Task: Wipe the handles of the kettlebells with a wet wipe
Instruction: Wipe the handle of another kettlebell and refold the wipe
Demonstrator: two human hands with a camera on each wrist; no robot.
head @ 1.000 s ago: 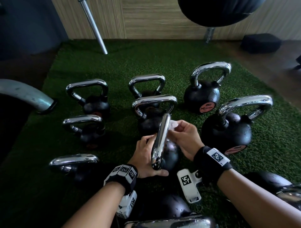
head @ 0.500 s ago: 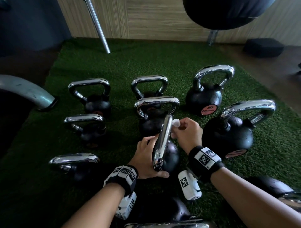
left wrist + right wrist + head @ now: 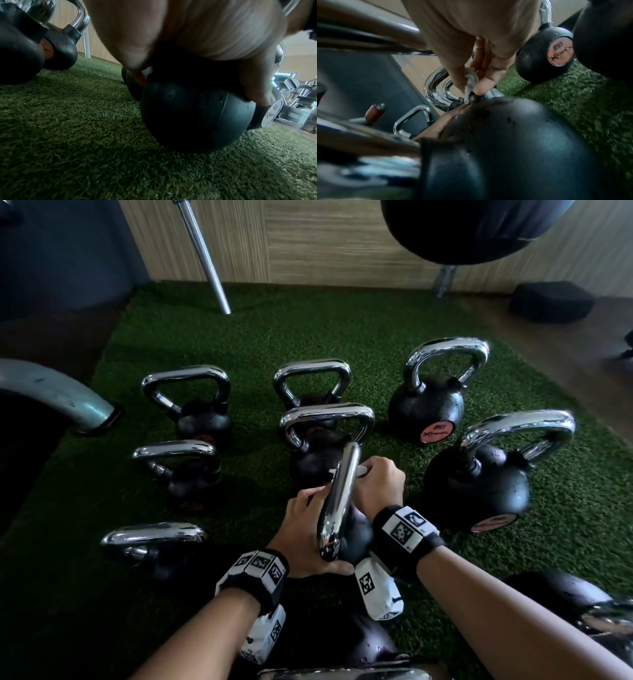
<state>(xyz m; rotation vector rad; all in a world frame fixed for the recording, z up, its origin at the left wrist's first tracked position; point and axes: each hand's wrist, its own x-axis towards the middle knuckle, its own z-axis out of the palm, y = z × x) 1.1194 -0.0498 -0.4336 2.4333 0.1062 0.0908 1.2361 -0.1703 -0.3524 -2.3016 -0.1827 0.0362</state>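
A black kettlebell with a chrome handle stands on the turf just ahead of me. My left hand grips its round body from the left, thumb at the near side. My right hand pinches a crumpled white wet wipe against the far post of the handle, where the chrome meets the black body. In the head view only a small white bit of the wipe shows beside the handle.
Several more chrome-handled kettlebells stand on the green turf: two large ones at the right, smaller ones at the left and one just behind. A slanted steel bar and a grey tube lie beyond.
My right hand has slid the wipe down the handle's far side toward its base. The left hand keeps the same hold on the kettlebell.
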